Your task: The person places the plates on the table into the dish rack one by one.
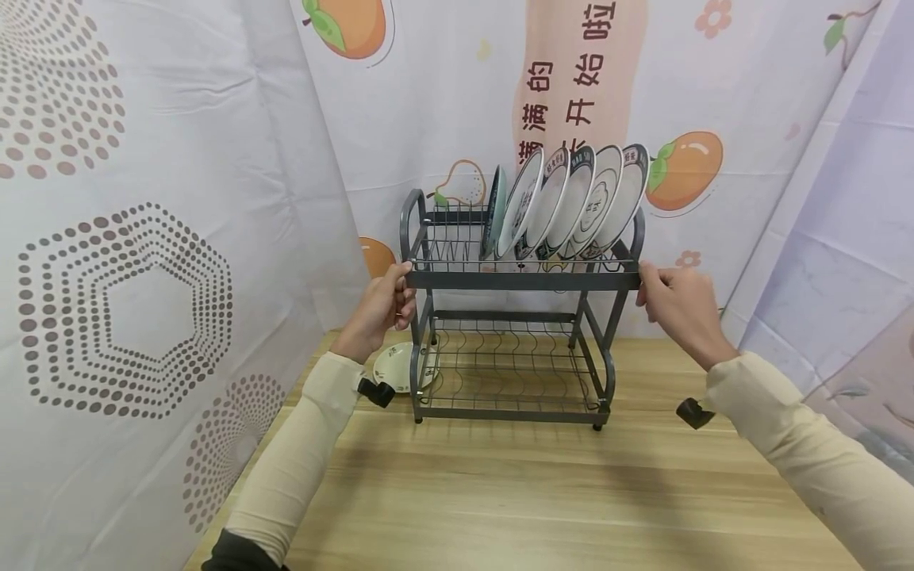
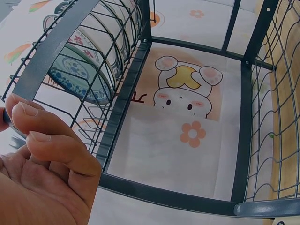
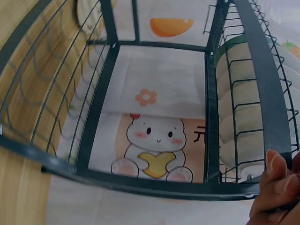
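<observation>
A dark grey two-tier dish rack (image 1: pixel 524 281) stands on the wooden table. My left hand (image 1: pixel 382 305) pinches the left front corner of its upper tier, fingers curled. At the opposite front corner, my right hand (image 1: pixel 678 305) grips the same tier's rail. Several white plates with dark patterned rims, one of them a front-right plate (image 1: pixel 624 198), stand on edge in the upper tier, leaning right. A blue-green plate (image 1: pixel 495 212) is leftmost among them. In the right wrist view, fingertips (image 3: pixel 275 164) touch the rack's bar. The lower tier's wire shelf (image 1: pixel 510 369) holds no dishes.
A pale patterned plate (image 1: pixel 393 366) lies on the table (image 1: pixel 500 492), behind the rack's left front post and partly hidden. Printed curtains (image 1: pixel 443 103) hang behind the rack and along both sides. A black wrist camera (image 1: pixel 694 413) sits by the right cuff.
</observation>
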### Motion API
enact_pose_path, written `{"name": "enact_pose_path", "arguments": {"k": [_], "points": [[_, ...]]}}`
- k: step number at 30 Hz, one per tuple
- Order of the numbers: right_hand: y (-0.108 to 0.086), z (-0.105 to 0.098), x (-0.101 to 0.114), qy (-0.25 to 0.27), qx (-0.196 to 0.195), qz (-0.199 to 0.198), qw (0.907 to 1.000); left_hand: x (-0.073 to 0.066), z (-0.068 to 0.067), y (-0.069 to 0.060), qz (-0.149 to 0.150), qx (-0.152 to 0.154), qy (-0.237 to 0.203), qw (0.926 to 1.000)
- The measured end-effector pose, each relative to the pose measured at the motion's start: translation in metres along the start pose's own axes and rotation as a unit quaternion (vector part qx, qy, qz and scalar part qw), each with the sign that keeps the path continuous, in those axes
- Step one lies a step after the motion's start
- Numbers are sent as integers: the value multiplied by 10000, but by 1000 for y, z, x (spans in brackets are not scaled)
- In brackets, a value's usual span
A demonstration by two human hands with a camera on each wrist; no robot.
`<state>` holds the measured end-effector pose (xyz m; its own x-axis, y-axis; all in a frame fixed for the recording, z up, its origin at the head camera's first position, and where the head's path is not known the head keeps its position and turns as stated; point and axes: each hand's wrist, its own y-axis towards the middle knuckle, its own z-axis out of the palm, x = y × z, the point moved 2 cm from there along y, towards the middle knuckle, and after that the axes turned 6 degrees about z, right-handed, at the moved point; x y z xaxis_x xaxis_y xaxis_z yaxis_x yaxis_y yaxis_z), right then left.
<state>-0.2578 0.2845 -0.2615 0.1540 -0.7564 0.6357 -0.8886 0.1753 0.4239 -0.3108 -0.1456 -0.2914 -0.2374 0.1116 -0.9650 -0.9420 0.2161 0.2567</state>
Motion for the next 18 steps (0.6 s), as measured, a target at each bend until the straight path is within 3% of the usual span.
{"name": "enact_pose_path", "arguments": {"k": [4,9,18], "points": [[4,3,1,509,303,469,9971,1,-1,0,-1,15,17,10000],[6,4,0,1159,605,971,9867,1,0,1,47,9,22,10000],[5,6,1,1831,731,1127,9739,4,-8,1,120,-143,179,9997]]}}
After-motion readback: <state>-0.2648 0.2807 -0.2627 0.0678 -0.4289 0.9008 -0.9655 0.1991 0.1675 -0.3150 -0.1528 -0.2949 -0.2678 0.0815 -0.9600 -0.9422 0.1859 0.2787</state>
